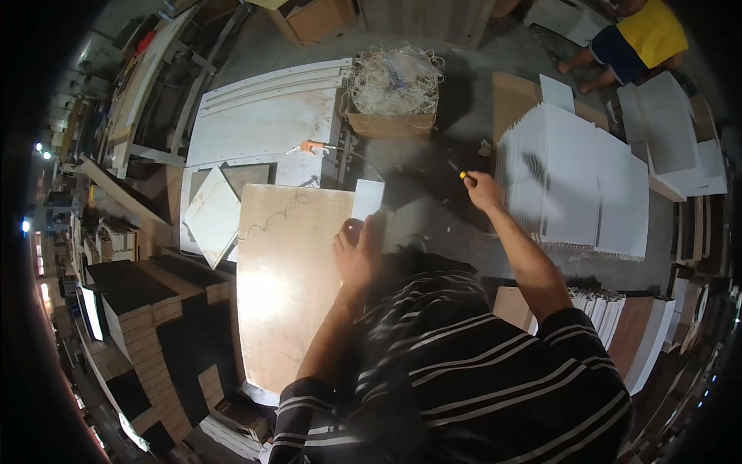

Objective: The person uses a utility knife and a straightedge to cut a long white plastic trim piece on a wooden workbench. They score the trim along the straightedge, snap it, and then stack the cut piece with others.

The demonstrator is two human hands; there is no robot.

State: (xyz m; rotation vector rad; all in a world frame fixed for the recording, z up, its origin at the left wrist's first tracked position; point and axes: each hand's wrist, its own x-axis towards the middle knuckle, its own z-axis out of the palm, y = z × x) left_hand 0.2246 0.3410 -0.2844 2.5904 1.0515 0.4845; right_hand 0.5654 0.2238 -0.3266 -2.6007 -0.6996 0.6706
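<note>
My left hand (357, 251) has its fingers closed at the near end of a small white rectangular board (368, 198), by the right edge of a large light-brown wooden panel (297, 271). Held out over the floor, my right hand (485, 192) grips a tool with a yellow and black handle (465, 176). A thin, dark tip points away from that handle, too blurred to name its kind. Beyond my left hand, an orange air blow gun (312, 145) lies on a white panel surface (255, 124), a hose trailing from it.
Stacked white boards (576, 178) stand to the right. A cardboard box (394, 124) full of tangled pale strips is ahead. Stacked dark-topped boards (147, 325) fill the lower left. At the far right is another person in a yellow top (653, 39).
</note>
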